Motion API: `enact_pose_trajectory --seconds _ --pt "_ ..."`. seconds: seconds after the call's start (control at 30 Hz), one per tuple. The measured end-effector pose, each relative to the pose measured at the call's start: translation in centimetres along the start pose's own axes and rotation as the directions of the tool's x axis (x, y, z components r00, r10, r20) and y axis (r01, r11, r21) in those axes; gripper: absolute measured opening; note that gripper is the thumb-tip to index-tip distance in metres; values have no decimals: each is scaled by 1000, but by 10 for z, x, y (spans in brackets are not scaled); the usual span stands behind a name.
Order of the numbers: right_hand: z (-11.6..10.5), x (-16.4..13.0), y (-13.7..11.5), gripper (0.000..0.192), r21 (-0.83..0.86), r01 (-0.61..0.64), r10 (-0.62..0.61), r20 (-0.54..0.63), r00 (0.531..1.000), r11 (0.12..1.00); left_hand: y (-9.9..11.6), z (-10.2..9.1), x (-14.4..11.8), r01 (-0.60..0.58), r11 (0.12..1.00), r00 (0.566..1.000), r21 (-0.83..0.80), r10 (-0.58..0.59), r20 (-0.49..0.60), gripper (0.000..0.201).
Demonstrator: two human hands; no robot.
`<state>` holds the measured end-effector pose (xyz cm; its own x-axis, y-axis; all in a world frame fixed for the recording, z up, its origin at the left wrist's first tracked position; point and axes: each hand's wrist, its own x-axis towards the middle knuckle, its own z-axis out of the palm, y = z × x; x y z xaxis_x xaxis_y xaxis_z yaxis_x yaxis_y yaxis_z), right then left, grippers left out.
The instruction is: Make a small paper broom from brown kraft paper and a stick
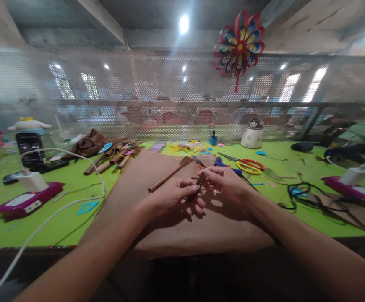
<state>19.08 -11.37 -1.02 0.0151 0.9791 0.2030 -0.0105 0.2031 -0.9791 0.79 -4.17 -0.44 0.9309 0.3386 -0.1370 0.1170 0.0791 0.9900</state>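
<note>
My left hand (176,195) pinches a small ridged brown strip (200,181), seemingly folded paper or card, between thumb and fingers. At the strip's upper end, the fingers of my right hand (225,182) are also closed on it. Both hands are over a large sheet of brown paper (147,167). A thin brown paper roll (166,178) with a flared end lies just beyond my left hand. Behind my right hand are a pointed tool with red on it (198,162) and a dark blue object (220,162), both partly hidden. Scissors (248,166) with red and yellow handles lie to the right.
Several brown rolls (116,157) lie piled at the back left, with colored scraps (189,147) behind the sheet. Purple power strips (31,199) flank the green table (302,167); a white cable (72,203) crosses the left. A blue bottle (213,139) and white jug (252,135) stand behind.
</note>
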Motion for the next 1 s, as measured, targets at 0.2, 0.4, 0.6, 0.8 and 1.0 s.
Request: enact_pose_trajectory --seconds 0.2,0.4,0.6,0.8,1.0 --pt "-1 2 5 25 -21 3 -4 -28 1000 1000 -2 -1 1 15 999 999 -29 -13 46 38" --pt "-3 3 5 24 -25 4 -4 -28 1000 1000 -3 -5 2 3 998 999 -62 -1 40 43" --pt "-7 3 11 24 -31 -4 3 -7 1000 1000 -2 -3 0 15 998 999 -56 -13 30 39" --pt "-6 3 11 22 -28 -10 9 -2 1000 1000 -2 -4 -1 -10 999 998 -32 12 55 35" --pt "-5 3 10 26 -43 0 0 -9 1000 999 1 0 -2 8 1000 999 -8 -8 31 32"
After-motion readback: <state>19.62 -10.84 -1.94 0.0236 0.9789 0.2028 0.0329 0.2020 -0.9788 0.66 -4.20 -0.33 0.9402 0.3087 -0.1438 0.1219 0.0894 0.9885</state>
